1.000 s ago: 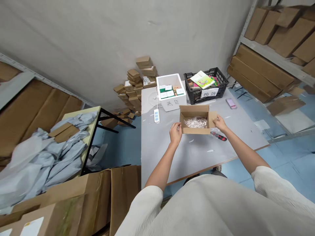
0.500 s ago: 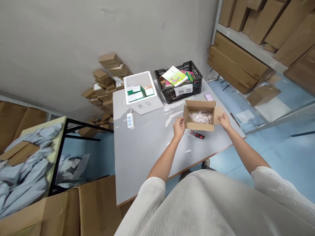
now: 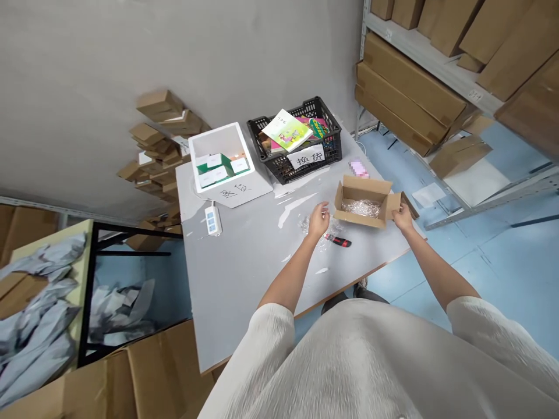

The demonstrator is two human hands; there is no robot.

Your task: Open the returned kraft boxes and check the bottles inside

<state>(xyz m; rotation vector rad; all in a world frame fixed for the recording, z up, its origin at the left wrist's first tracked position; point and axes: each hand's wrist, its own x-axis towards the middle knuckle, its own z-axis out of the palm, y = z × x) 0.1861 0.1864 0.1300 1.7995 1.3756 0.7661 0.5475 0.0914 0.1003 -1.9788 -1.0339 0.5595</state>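
Observation:
A small cardboard box (image 3: 364, 202) stands with its flaps up on the table, with clear bubble wrap (image 3: 361, 208) inside it. My right hand (image 3: 402, 218) pinches the box's right end flap between thumb and fingers. Just left of the box, my left hand (image 3: 319, 221) is raised over the table, its fingers loosely curled and apart, with nothing visible in them. Below that hand lies a black-and-red knife handle (image 3: 339, 240), its other end among crumpled clear plastic (image 3: 322, 242).
Behind the box are a black crate (image 3: 301, 169) of booklets and a white foam box (image 3: 252, 186) holding green-and-white cartons. A power strip (image 3: 213, 220) lies at the left of the grey table (image 3: 236, 279). Shelves with cartons (image 3: 406, 87) stand at the right.
My left hand has let go of the box's left side and moved slightly away from it. My right hand stays on the right flap. The view has shifted to the right.

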